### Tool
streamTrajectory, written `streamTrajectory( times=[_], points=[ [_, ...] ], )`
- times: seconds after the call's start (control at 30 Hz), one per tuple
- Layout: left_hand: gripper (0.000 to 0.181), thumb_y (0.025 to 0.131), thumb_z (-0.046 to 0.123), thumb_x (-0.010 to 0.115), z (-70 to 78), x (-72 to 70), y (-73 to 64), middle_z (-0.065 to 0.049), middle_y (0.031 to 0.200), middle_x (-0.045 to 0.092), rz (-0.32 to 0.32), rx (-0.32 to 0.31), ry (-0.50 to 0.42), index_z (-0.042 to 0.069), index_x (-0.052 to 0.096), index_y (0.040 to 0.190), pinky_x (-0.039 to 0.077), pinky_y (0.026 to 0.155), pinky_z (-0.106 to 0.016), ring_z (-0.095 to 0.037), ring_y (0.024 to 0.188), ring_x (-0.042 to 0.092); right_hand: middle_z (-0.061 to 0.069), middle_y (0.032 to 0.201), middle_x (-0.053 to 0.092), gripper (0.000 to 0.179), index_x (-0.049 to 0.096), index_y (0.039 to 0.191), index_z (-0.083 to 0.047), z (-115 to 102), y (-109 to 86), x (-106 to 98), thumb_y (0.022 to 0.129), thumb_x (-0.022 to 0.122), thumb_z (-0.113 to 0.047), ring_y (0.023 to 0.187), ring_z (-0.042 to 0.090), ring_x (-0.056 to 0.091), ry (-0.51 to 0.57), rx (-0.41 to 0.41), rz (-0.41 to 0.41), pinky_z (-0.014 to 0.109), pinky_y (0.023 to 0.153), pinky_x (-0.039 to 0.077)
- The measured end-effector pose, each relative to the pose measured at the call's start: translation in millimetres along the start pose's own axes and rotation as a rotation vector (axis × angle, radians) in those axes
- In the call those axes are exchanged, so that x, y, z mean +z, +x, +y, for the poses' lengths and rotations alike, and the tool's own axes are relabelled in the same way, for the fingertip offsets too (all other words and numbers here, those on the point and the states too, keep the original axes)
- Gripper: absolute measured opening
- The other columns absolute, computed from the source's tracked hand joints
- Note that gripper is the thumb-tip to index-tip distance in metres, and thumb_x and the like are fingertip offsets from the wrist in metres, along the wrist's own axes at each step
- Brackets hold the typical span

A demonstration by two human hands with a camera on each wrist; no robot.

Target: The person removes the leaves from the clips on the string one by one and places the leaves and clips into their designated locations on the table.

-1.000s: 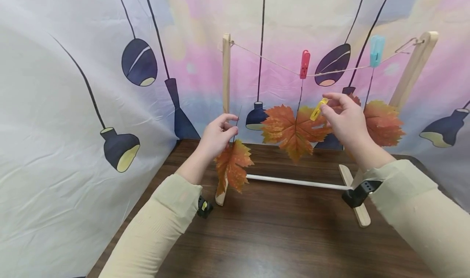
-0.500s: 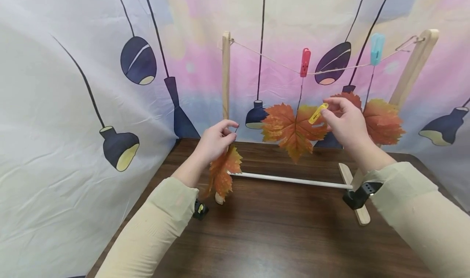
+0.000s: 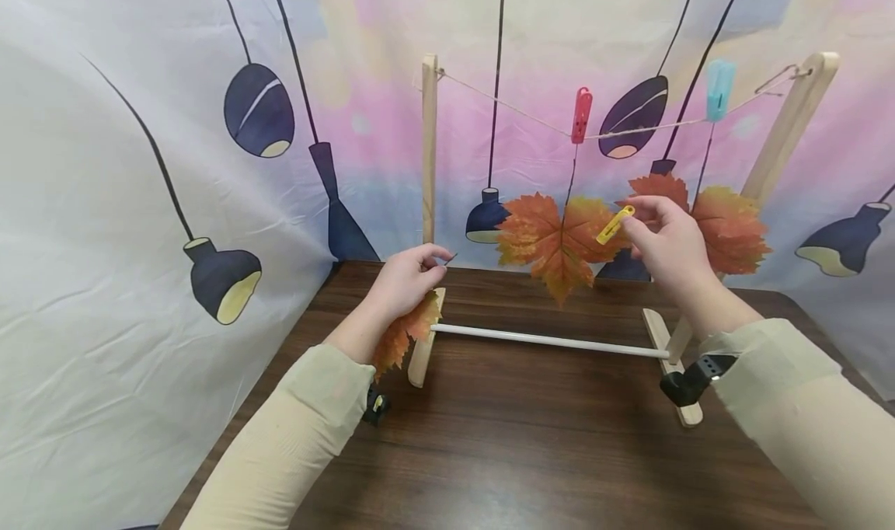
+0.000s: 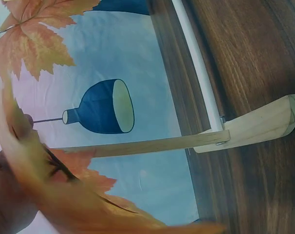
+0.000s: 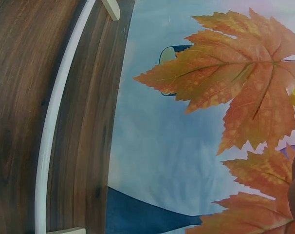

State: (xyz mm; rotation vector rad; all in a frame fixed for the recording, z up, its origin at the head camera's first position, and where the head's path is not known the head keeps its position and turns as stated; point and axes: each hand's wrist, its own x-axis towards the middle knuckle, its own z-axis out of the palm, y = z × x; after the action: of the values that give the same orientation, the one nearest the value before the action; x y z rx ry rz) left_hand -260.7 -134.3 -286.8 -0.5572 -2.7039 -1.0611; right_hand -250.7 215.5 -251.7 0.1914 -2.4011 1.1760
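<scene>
My left hand [image 3: 408, 279] pinches the thin dark stem of an orange maple leaf [image 3: 407, 334]; the leaf hangs below the palm, partly hidden by the hand, and fills the lower left of the left wrist view. Between thumb and fingers my right hand [image 3: 667, 242] holds a yellow clothespin [image 3: 615, 224], in front of a second maple leaf [image 3: 552, 242]. That leaf hangs by its stem from a red clothespin [image 3: 581, 116] on a string [image 3: 503, 109]. Farther right, a light blue clothespin [image 3: 719, 90] holds a third leaf [image 3: 734, 231], partly behind my right hand.
The string runs between two wooden posts [image 3: 430, 149] with flat feet on the dark wood table [image 3: 531, 437]. A white rod [image 3: 545, 339] joins them low down. Behind stands a cloth backdrop [image 3: 363, 17] printed with hanging lamps.
My left hand has lowered and drawn slightly left, its leaf swinging down and back under the hand. My right hand with the yellow clothespin has sunk a little and shifted slightly right.
</scene>
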Motion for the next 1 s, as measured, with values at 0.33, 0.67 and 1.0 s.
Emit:
streamTrajectory(
  times=[0.33, 0.67, 1.0],
  points=[
    [0.024, 0.094, 0.015, 0.056, -12.5, 4.0, -2.8, -0.006, 0.096, 0.063, -0.003, 0.010, 0.019, 0.014, 0.064, 0.117, 0.047, 0.072, -0.035, -0.020, 0.084, 0.058, 0.004, 0.100, 0.053, 0.043, 0.052, 0.128, -0.011, 12, -6.2, -2, 0.095, 0.050, -0.038, 0.061, 0.010, 0.055, -0.026, 0.013, 0.000, 0.023, 0.052, 0.043],
    [0.021, 0.094, 0.015, 0.056, -21.9, 8.2, -7.4, -0.006, 0.098, 0.064, -0.034, 0.005, 0.042, 0.014, 0.066, 0.112, 0.047, 0.075, -0.036, -0.021, 0.090, 0.060, 0.005, 0.099, 0.053, 0.044, 0.052, 0.129, -0.008, 29, -15.7, -3, 0.095, 0.050, -0.037, 0.061, 0.009, 0.056, -0.027, 0.040, 0.003, 0.022, 0.055, 0.044],
    [0.021, 0.093, 0.013, 0.057, -35.9, 15.9, -11.7, -0.005, 0.099, 0.067, -0.021, 0.026, 0.069, 0.014, 0.067, 0.111, 0.048, 0.073, -0.035, -0.019, 0.088, 0.061, 0.000, 0.090, 0.052, 0.042, 0.051, 0.129, -0.005, 51, -27.8, 4, 0.095, 0.050, -0.030, 0.059, 0.009, 0.054, 0.039, 0.064, 0.008, 0.020, 0.054, 0.045]
  ],
)
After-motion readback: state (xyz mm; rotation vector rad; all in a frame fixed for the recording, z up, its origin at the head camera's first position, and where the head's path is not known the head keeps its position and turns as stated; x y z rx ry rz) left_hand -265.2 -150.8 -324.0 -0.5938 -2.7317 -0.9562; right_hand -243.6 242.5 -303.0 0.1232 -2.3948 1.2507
